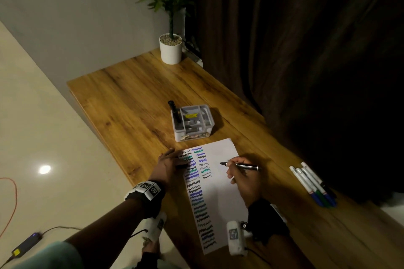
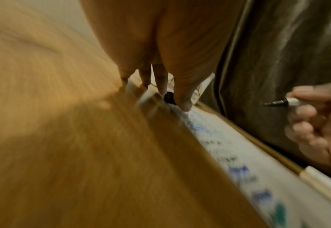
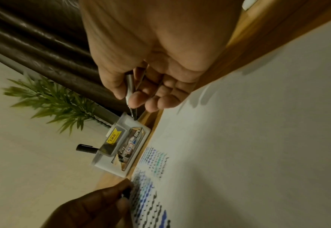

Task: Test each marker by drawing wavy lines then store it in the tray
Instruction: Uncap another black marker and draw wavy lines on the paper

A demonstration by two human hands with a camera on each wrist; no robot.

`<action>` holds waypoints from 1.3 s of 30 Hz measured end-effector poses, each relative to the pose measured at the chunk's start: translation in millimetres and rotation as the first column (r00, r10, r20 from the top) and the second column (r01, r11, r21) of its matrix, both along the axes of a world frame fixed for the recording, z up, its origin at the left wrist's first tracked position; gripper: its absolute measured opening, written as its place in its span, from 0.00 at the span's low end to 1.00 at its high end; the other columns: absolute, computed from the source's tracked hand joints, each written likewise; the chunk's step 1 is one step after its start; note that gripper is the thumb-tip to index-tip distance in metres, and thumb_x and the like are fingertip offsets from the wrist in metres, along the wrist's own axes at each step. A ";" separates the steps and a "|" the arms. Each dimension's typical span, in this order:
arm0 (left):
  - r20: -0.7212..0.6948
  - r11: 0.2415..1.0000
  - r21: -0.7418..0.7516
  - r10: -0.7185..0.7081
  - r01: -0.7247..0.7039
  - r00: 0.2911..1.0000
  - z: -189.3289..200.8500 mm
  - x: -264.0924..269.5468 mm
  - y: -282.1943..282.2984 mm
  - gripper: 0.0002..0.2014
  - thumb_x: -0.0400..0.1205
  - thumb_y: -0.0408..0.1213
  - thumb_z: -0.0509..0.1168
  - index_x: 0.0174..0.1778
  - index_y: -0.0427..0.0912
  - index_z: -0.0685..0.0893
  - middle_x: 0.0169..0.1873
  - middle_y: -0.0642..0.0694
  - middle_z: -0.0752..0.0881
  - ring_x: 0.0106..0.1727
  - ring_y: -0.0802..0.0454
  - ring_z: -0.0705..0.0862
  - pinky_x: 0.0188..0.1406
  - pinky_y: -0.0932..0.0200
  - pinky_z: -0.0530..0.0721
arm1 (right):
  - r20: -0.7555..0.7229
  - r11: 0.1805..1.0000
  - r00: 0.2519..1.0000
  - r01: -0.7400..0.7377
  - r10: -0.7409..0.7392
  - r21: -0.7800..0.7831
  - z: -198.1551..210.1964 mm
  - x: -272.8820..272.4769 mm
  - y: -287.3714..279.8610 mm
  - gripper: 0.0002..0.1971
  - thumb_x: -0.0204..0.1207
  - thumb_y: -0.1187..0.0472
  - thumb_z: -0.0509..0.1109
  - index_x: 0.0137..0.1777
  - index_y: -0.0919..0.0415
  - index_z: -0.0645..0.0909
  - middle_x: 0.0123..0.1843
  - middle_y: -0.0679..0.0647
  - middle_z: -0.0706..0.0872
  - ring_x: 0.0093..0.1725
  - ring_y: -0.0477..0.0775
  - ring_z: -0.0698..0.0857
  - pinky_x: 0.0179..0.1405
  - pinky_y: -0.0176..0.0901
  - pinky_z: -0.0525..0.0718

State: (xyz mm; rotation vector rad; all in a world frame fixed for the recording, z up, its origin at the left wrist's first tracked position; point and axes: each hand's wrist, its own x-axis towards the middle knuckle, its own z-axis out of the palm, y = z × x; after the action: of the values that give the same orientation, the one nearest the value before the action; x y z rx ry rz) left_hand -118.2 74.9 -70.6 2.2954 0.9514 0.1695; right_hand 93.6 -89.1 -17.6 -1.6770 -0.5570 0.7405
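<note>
A white paper sheet (image 1: 220,181) with several rows of wavy lines lies on the wooden table (image 1: 131,98). My right hand (image 1: 231,168) grips an uncapped black marker (image 1: 242,165) like a pen, its tip just above a bare part of the sheet. My left hand (image 1: 172,160) rests on the sheet's left edge and pinches a black cap (image 2: 169,98) between thumb and finger. Beyond the paper stands the grey compartment tray (image 1: 206,113), with one black marker (image 1: 175,110) upright in its left slot. The tray (image 3: 121,148) also shows in the right wrist view.
Several capped white markers (image 1: 310,182) lie side by side on the table to the right, near a dark curtain (image 1: 306,50). A potted plant (image 1: 170,49) stands at the far corner. The table's left edge drops to a pale floor with a cable.
</note>
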 end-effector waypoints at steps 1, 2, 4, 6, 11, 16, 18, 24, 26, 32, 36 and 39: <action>0.039 1.000 -0.017 0.000 0.000 0.999 5.4 -0.8 -0.1 0.22 0.77 0.59 0.58 0.61 0.59 0.89 0.73 0.43 0.82 0.78 0.37 0.74 0.78 0.32 0.70 | -0.017 1.000 1.000 -0.015 0.015 0.015 5.8 -1.8 -0.1 0.03 0.81 0.68 0.72 0.51 0.69 0.85 0.32 0.56 0.88 0.31 0.46 0.85 0.28 0.40 0.81; 0.086 1.000 -0.019 0.008 -0.007 0.996 14.1 -1.5 -0.4 0.25 0.77 0.57 0.56 0.62 0.54 0.89 0.71 0.40 0.83 0.76 0.37 0.77 0.79 0.35 0.71 | -0.045 0.999 0.999 -0.028 0.029 0.029 11.9 -4.1 0.0 0.03 0.81 0.68 0.72 0.51 0.68 0.85 0.33 0.56 0.88 0.31 0.47 0.84 0.28 0.39 0.80; 0.179 0.999 0.001 0.048 -0.049 0.983 29.3 -3.5 -2.5 0.28 0.77 0.56 0.53 0.62 0.46 0.89 0.69 0.36 0.84 0.73 0.38 0.79 0.76 0.43 0.75 | -0.109 0.997 0.992 -0.053 0.058 0.054 24.5 -10.1 1.2 0.04 0.82 0.69 0.70 0.53 0.66 0.86 0.35 0.57 0.89 0.33 0.50 0.84 0.29 0.39 0.80; 0.239 0.996 -0.036 0.089 -0.082 0.967 44.4 -5.5 -7.6 0.26 0.79 0.59 0.54 0.62 0.50 0.89 0.64 0.42 0.87 0.68 0.44 0.83 0.71 0.46 0.80 | -0.157 0.993 0.983 -0.084 0.096 0.081 38.5 -16.2 3.3 0.08 0.84 0.69 0.67 0.55 0.65 0.87 0.40 0.60 0.90 0.34 0.52 0.84 0.30 0.41 0.80; 0.445 0.848 -0.528 0.233 0.043 0.864 70.9 -4.7 -18.7 0.19 0.77 0.60 0.69 0.58 0.52 0.90 0.51 0.44 0.93 0.52 0.39 0.91 0.54 0.33 0.89 | -0.200 0.981 0.964 -0.152 0.175 0.125 65.8 -32.4 9.1 0.10 0.85 0.66 0.67 0.50 0.59 0.91 0.36 0.56 0.90 0.35 0.53 0.85 0.33 0.44 0.82; 0.536 0.821 -0.564 0.286 0.085 0.794 83.4 -2.5 -21.9 0.25 0.70 0.59 0.79 0.54 0.45 0.90 0.47 0.38 0.92 0.53 0.31 0.89 0.52 0.26 0.87 | -0.149 0.978 0.971 -0.169 0.187 0.126 76.0 -39.1 19.3 0.06 0.84 0.65 0.68 0.50 0.63 0.87 0.39 0.60 0.92 0.34 0.51 0.87 0.33 0.44 0.85; 0.540 0.827 -0.556 0.284 0.082 0.792 86.8 -1.8 -21.8 0.25 0.70 0.59 0.78 0.53 0.44 0.90 0.47 0.38 0.92 0.52 0.31 0.89 0.51 0.25 0.87 | -0.134 0.978 0.973 -0.173 0.188 0.114 76.8 -39.6 21.2 0.05 0.84 0.66 0.68 0.49 0.63 0.86 0.39 0.60 0.92 0.34 0.50 0.87 0.33 0.44 0.85; 0.553 0.878 -0.456 0.152 0.145 0.819 103.5 0.4 -24.8 0.10 0.81 0.44 0.72 0.56 0.45 0.90 0.51 0.44 0.92 0.52 0.44 0.90 0.50 0.41 0.90 | -0.086 0.971 0.970 -0.220 0.228 0.093 75.9 -40.9 23.5 0.04 0.83 0.65 0.70 0.49 0.62 0.86 0.40 0.64 0.92 0.34 0.52 0.88 0.32 0.41 0.85; 0.556 0.883 -0.446 0.145 0.146 0.818 107.4 3.7 -26.6 0.08 0.82 0.39 0.71 0.55 0.45 0.91 0.49 0.45 0.92 0.48 0.49 0.90 0.45 0.49 0.89 | -0.072 0.968 0.968 -0.231 0.238 0.096 77.3 -40.4 23.0 0.04 0.83 0.65 0.70 0.49 0.62 0.86 0.41 0.65 0.93 0.34 0.53 0.88 0.32 0.41 0.85; 0.559 0.862 -0.497 0.231 0.099 0.797 121.4 17.1 -31.5 0.12 0.79 0.42 0.72 0.53 0.39 0.90 0.44 0.36 0.91 0.36 0.40 0.88 0.39 0.43 0.91 | -0.062 0.965 0.970 -0.226 0.236 0.136 86.8 -34.6 20.4 0.09 0.83 0.61 0.70 0.53 0.67 0.87 0.44 0.65 0.93 0.35 0.57 0.88 0.35 0.46 0.86; 0.544 0.860 -0.504 0.245 0.079 0.802 124.7 25.4 -33.1 0.05 0.82 0.34 0.70 0.50 0.38 0.89 0.40 0.37 0.91 0.32 0.38 0.89 0.36 0.42 0.91 | -0.055 0.964 0.973 -0.212 0.223 0.159 92.8 -32.4 21.4 0.09 0.83 0.61 0.70 0.51 0.68 0.88 0.42 0.64 0.93 0.33 0.59 0.88 0.34 0.46 0.85; 0.520 0.886 -0.462 0.236 0.038 0.821 126.5 28.8 -32.0 0.04 0.83 0.32 0.69 0.50 0.39 0.89 0.37 0.41 0.91 0.29 0.42 0.90 0.33 0.46 0.90 | -0.059 0.968 0.977 -0.196 0.207 0.155 94.3 -34.0 21.1 0.10 0.83 0.61 0.70 0.47 0.66 0.89 0.40 0.64 0.93 0.32 0.62 0.89 0.33 0.46 0.87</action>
State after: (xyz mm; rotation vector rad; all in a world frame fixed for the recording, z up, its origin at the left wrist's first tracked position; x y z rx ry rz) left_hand -89.4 42.9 55.9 1.6109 0.7003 0.5785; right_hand 59.6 -67.9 76.7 -1.4632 -0.7196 0.8835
